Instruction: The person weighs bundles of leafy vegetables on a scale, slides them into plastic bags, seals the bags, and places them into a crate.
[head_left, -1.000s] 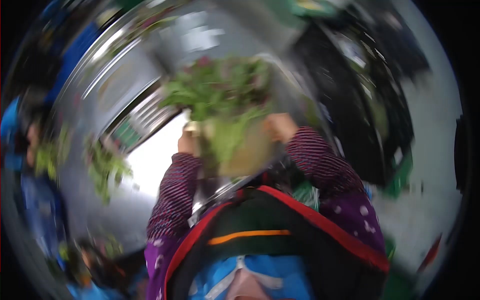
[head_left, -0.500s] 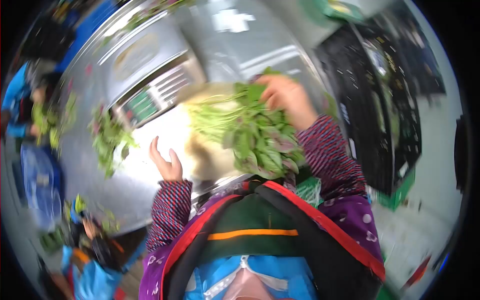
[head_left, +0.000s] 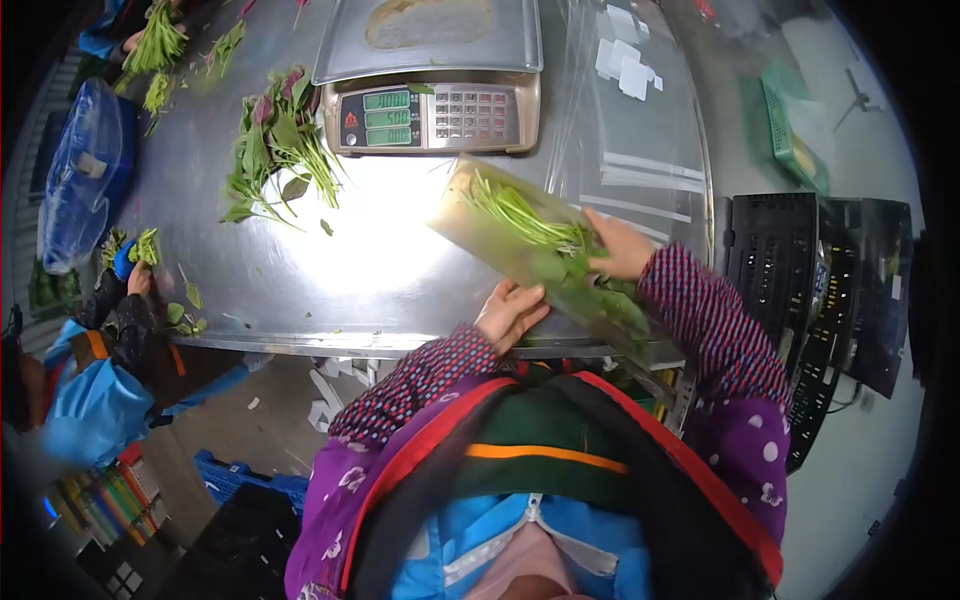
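I can see the left hand (head_left: pixel 512 315) with its fingers loosely bent at the near edge of a long, flat, translucent tan wrapper (head_left: pixel 462 215); I cannot tell whether it grips it or only touches it. The right hand (head_left: pixel 620 245) is closed on the wrapper's far side, gripping the bunch of slender green leafy stems (head_left: pixel 520 215), though its fingertips are partly hidden. That bunch lies slantwise with the wrapper above the front of the shiny steel counter (head_left: pixel 240 300), its leafy end blurred and its lower tip hard to separate from the clutter below. Behind it, the beige-and-grey electronic scale (head_left: pixel 430 115) has its metal pan cut off by the top edge. Its three green readouts (head_left: pixel 388 118) seem to say 0.000, 5.00 and 0.00, but the digits are small; the red emblem (head_left: pixel 350 120) and the keypad lettering are illegible to me. I make out no print on the white paper labels (head_left: pixel 632 75) either. A loose bunch of green and purple leaves (head_left: pixel 290 140) lies left of the scale, and at upper left a co-worker's hand (head_left: pixel 133 42) is mostly cropped.
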